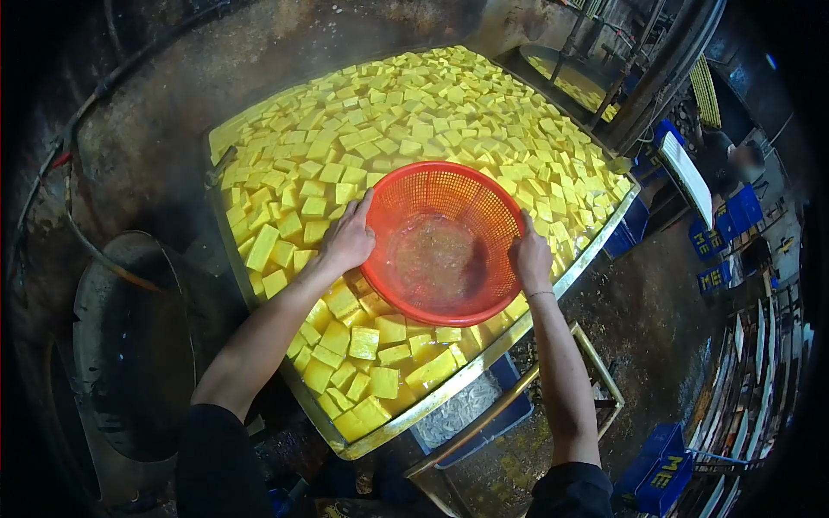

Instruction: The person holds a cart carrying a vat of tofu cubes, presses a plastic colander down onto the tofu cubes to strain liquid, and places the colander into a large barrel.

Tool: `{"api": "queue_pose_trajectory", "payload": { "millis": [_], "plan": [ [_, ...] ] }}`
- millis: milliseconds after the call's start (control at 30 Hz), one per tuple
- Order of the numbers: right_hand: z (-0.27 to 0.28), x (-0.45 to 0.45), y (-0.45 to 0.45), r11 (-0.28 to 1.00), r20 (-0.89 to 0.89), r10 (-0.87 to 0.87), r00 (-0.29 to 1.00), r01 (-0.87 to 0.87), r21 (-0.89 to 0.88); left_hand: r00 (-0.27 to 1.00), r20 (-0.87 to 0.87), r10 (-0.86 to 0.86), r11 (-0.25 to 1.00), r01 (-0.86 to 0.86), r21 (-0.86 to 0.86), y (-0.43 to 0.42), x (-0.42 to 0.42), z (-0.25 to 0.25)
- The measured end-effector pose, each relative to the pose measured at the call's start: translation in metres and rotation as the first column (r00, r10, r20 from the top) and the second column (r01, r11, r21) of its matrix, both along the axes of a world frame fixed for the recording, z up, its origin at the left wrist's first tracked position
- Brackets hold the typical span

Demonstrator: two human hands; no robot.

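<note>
A round red plastic basket (387, 263) with mesh sides is held over the near half of a big square vat (471, 377). My left hand (351, 237) is closed on the basket's left rim, and my right hand (533, 259) grips the rim on the right. Brownish liquid shows through or in the basket's bottom; I cannot tell which. Pale yellow blocks (363, 343), cut into rough cubes, crowd the vat in yellowish liquid around and below the basket. Faint steam hangs above them.
Left of the vat stands a large dark round container (129, 345), with a hose (95, 237) above it. Below the near edge is a blue bin (488, 423) with whitish contents. Blue crates (661, 470) stand at right, and a person (725, 168) is farther back.
</note>
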State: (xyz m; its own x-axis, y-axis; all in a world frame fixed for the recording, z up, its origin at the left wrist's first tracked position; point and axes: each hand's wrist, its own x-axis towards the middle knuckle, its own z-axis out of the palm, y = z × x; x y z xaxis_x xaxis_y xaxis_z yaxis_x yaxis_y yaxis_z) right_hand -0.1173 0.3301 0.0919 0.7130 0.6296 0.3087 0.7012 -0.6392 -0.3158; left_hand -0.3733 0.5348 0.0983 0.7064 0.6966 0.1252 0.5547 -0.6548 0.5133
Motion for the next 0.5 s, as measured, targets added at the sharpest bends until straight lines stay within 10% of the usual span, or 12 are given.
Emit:
{"api": "queue_pose_trajectory", "payload": {
  "millis": [500],
  "plan": [
    [-0.065,0.000,-0.004,0.997,-0.040,-0.058,0.998,0.060,0.056,0.987,-0.157,0.046,0.999,-0.048,-0.013,-0.011,0.010,-0.024]
  ]
}}
